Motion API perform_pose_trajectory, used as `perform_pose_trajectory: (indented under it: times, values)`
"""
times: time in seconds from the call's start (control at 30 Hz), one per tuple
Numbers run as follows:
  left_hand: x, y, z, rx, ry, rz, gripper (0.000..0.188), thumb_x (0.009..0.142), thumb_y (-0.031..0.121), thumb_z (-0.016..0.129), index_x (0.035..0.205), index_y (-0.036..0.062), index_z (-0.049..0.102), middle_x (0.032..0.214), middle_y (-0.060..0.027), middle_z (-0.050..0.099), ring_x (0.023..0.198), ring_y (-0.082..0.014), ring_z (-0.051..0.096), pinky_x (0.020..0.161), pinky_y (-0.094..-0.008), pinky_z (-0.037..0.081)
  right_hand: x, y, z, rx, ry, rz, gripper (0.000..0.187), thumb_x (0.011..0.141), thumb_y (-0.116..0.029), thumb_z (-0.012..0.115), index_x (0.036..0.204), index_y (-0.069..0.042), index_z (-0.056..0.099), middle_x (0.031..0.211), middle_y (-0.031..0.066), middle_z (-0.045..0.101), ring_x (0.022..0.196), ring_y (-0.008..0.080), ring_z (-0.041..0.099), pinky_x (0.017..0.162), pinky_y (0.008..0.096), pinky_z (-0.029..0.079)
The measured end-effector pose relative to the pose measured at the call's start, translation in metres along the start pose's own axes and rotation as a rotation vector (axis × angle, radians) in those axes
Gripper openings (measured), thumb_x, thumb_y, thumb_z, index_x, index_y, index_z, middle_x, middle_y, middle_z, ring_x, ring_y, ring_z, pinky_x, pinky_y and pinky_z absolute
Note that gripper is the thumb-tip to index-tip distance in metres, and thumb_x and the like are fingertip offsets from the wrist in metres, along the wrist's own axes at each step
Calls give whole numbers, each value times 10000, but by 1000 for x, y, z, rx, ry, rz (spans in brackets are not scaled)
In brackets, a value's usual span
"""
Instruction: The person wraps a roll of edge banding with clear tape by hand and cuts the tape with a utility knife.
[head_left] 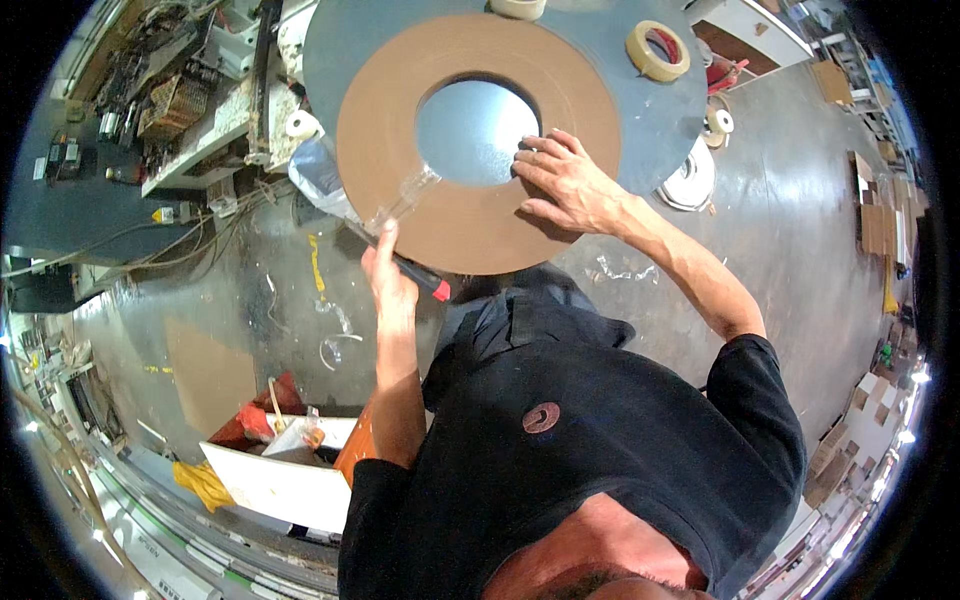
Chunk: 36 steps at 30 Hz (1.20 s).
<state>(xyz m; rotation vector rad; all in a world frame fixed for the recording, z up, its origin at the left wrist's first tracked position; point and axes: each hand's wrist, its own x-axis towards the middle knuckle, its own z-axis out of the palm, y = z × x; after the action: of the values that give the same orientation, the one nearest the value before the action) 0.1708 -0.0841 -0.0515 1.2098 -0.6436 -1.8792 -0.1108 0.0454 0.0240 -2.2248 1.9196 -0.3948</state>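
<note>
A wide, flat brown ring-shaped roll (480, 228) lies on a round grey-blue tabletop (655, 125). A piece of clear tape (412, 188) runs across its face from the hole to the outer rim, near my left hand. My left hand (388, 272) is at the roll's near left edge, thumb up at the tape and fingers partly hidden. It is closed around a slim black tool with a red end (430, 280), which looks like a utility knife. My right hand (565, 185) rests on the roll's right side, fingers stretched out, fingertips at the hole's rim.
A tape roll (658, 51) and another pale roll (517, 8) sit on the tabletop's far part. Clear plastic (318, 178) hangs by its left edge. Below left stands a white-sided box (280, 487) with bags inside. Scraps and a yellow strip (317, 262) litter the floor.
</note>
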Motion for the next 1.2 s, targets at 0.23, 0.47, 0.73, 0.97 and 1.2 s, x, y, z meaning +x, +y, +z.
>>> perform_pose_trajectory:
  times: [0.23,0.47,0.73,0.97,1.2]
  values:
    - [15,0,-2,60,57,132,303,855,236,775,981,31,592,951,-84,643,797,-189,625,685,-342,525,45,-47,-2,40,132,-28,708,920,-448,565,1381,76,443,1446,275,432,1418,383,327,1143,520,284]
    - [-6,16,9,79,-13,24,315,851,205,778,1037,25,599,984,-92,674,818,-194,667,608,-325,536,52,-60,43,258,97,81,781,861,-419,637,1384,114,409,1406,290,462,1359,414,391,1118,517,315]
    - [-3,-3,4,19,-88,44,470,884,195,734,1237,-59,556,1170,-143,644,1031,-260,651,910,-432,543,-15,7,-19,258,416,296,420,853,-185,646,1222,7,587,1214,219,590,1206,369,505,1054,469,398]
    - [-23,-6,-14,38,-83,-59,253,945,304,654,1038,71,618,918,-45,658,709,-101,565,516,-254,400,-59,115,-44,-56,617,435,415,814,-70,692,1224,-66,628,1182,156,634,1144,341,554,1002,439,446]
    - [-65,34,-56,-141,37,-29,224,963,214,616,1070,18,640,909,-75,653,682,-99,504,513,-233,414,-60,201,-69,-289,445,410,685,764,1,705,1391,-211,528,1375,114,525,1302,343,429,1055,476,414]
